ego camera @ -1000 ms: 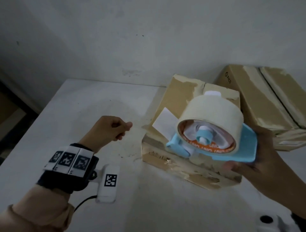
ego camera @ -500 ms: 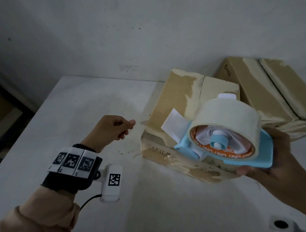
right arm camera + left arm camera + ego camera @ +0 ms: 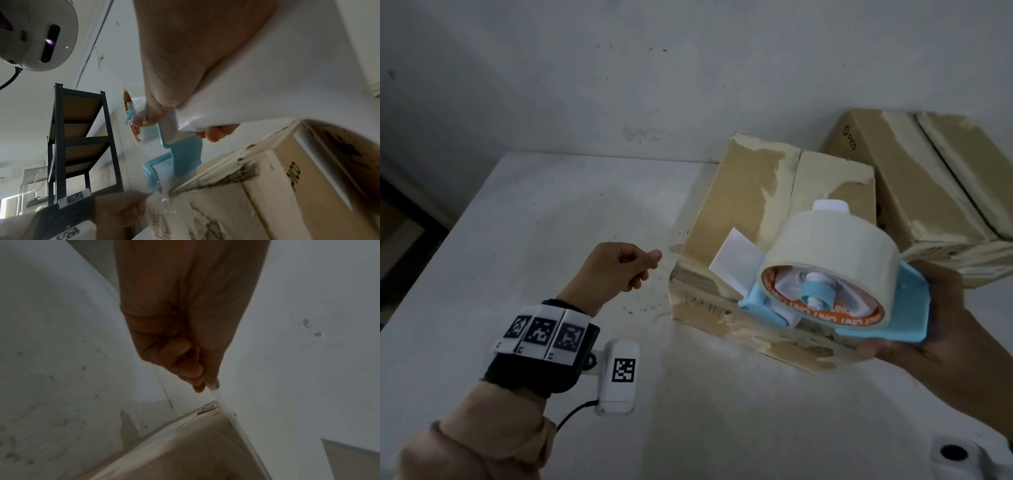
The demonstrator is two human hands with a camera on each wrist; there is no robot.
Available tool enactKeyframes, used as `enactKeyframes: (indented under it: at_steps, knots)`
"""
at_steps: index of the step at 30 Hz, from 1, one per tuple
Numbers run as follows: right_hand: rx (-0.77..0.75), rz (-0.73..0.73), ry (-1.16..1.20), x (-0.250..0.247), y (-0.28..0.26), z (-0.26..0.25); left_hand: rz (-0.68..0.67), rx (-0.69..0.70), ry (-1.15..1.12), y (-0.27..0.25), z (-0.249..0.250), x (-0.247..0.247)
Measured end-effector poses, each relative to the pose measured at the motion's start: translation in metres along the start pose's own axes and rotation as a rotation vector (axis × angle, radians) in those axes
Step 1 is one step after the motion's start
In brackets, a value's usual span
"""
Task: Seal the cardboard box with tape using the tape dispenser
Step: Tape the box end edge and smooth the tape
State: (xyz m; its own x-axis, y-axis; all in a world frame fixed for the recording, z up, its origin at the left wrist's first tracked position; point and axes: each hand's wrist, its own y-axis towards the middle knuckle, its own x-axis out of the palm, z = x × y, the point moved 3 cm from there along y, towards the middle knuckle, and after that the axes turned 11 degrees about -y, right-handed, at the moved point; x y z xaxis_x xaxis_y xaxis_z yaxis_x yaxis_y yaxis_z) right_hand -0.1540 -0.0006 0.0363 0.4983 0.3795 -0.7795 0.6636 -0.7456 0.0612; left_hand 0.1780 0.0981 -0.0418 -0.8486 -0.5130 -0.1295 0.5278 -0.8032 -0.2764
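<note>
A worn cardboard box (image 3: pixel 750 192) lies on the white table, its top flaps closed with a seam down the middle. My right hand (image 3: pixel 914 329) grips a blue tape dispenser (image 3: pixel 907 308) with a cream tape roll (image 3: pixel 835 246), held over the box's near right part. My left hand (image 3: pixel 650 260) hovers just left of the box's near corner, thumb and fingers pinched together. In the left wrist view a thin clear tape strip (image 3: pixel 226 410) runs from the pinched fingertips (image 3: pixel 205 382) toward the box (image 3: pixel 195 451). The right wrist view shows shiny film between the dispenser (image 3: pixel 185 154) and my left hand (image 3: pixel 123 209).
A second cardboard box (image 3: pixel 935 178) stands at the back right against the wall. The white table (image 3: pixel 517 240) stretches left and toward me. A small white round object (image 3: pixel 955 455) sits at the near right edge. A dark metal shelf (image 3: pixel 82 129) shows in the right wrist view.
My right hand has carried the dispenser slightly to the right over the box, away from my left hand. The left hand has stayed almost still beside the box corner.
</note>
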Motion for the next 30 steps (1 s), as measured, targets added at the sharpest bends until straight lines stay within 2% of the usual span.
enactKeyframes:
  at_steps: [6,12,15,18,22,24,28,30]
  knots:
    - [-0.025,-0.020,0.010,0.002,0.003,-0.001,-0.003,-0.106,-0.064,0.001,-0.016,0.005]
    - [-0.034,-0.013,0.067,0.006,0.004,0.000,-0.045,-0.245,-0.269,-0.003,-0.033,0.027]
    - [-0.027,-0.031,0.078,0.007,0.005,0.000,-0.007,-0.275,-0.288,-0.002,-0.039,0.030]
    - [-0.018,-0.030,0.104,0.009,0.005,0.003,0.077,-0.376,-0.230,-0.006,-0.059,0.036]
    - [-0.005,-0.019,0.110,0.009,0.003,0.013,0.053,-0.465,-0.371,-0.011,-0.072,0.053]
    - [-0.008,-0.017,0.120,0.009,0.004,0.017,0.068,-0.457,-0.323,-0.009,-0.073,0.052]
    - [-0.039,-0.010,0.106,0.010,0.004,0.020,0.100,-0.436,0.004,-0.008,-0.082,0.045]
    - [-0.040,-0.022,0.091,0.009,0.005,0.021,0.121,-0.321,0.102,-0.008,-0.079,0.038]
